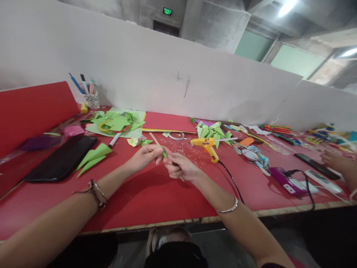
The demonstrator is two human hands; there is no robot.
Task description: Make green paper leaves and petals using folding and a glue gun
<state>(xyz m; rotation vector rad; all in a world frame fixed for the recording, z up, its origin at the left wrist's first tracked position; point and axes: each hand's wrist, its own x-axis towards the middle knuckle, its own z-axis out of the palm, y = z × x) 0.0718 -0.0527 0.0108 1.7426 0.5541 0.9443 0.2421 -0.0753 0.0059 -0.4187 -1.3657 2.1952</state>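
A thin pale stick (pixel 156 140) slants between my two hands, with a small piece of green paper (pixel 164 153) around or against it. My left hand (pixel 146 155) is closed, thumb and fingertips pinching at the green paper and stick. Fingers curled, my right hand (pixel 180 166) meets it from the other side and grips the same stick, whose lower end seems to poke out beneath the palm. How the paper is fixed to the stick is hidden by the fingertips. A yellow hot glue gun (pixel 208 145) lies just right of my hands, a glue stick in its back.
Green paper pieces (pixel 119 121), red sheets (pixel 169 122) and green paper cones (pixel 212 131) line the back. Left lie a black phone (pixel 63 158) and a folded green cone (pixel 93 158). A purple power strip (pixel 288 181) sits right, near another person's hand (pixel 338 162).
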